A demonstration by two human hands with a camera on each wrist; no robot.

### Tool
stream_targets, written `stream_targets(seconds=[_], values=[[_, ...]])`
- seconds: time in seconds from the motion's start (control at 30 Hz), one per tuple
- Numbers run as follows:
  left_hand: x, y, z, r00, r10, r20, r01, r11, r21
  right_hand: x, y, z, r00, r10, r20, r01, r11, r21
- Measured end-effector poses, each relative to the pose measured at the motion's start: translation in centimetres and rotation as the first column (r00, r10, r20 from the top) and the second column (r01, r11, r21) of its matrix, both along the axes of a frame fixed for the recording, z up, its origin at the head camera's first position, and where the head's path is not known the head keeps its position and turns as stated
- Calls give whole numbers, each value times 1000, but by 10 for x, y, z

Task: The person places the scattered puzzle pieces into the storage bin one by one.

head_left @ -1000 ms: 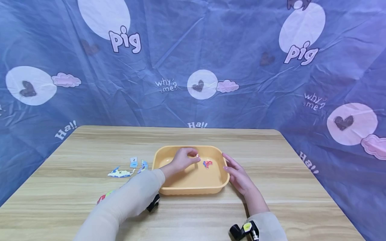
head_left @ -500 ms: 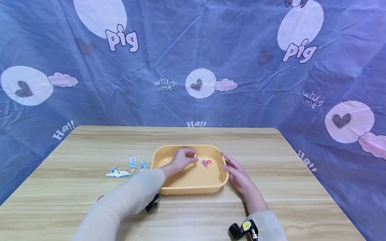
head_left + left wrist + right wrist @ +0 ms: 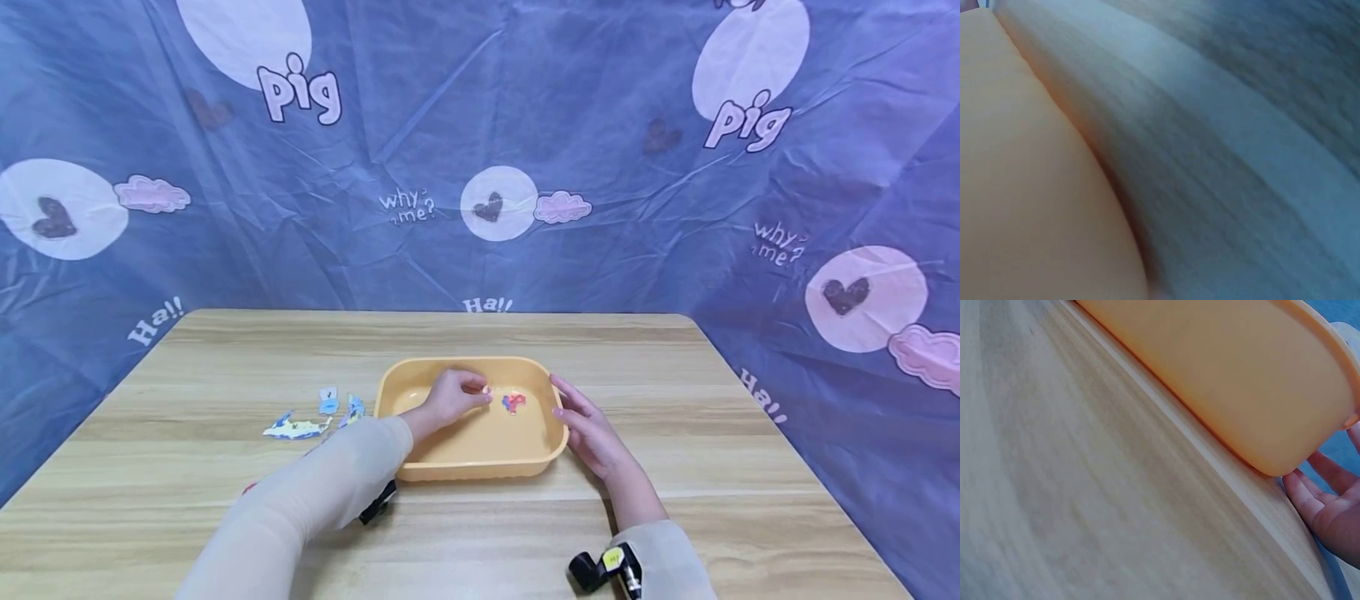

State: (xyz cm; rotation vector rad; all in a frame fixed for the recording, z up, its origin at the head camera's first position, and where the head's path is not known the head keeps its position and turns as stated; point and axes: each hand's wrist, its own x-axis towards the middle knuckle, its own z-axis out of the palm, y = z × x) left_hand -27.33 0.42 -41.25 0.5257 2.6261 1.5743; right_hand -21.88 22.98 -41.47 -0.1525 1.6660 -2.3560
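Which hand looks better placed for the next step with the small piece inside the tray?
Left, most likely: the left hand pinches the small piece inside the tray, close to the red-and-blue piece, while the right hand holds the tray's right side.

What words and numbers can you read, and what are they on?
"pig", twice, on the blue curtain
"why me?", twice, on the curtain
"Ha!!", three times, on the curtain
Too small to read: marks on the yellow sticker and any on the coloured pieces

Pinches a small piece [image 3: 487,391] with the left hand [image 3: 453,397], inside the yellow tray [image 3: 480,472].
Holds the tray's side with the right hand [image 3: 594,437].
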Motion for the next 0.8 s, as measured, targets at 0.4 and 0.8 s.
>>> stream_targets(seconds=[0.4, 0.8], values=[[2, -1, -1, 998, 4, -66, -6, 1000, -28, 0, 0, 0, 1000, -4, 8, 4, 1000, 6], [2, -1, -2, 997, -8, -79, 4, 999, -47, -2, 0, -2, 1000, -7, 2, 7, 1000, 8]])
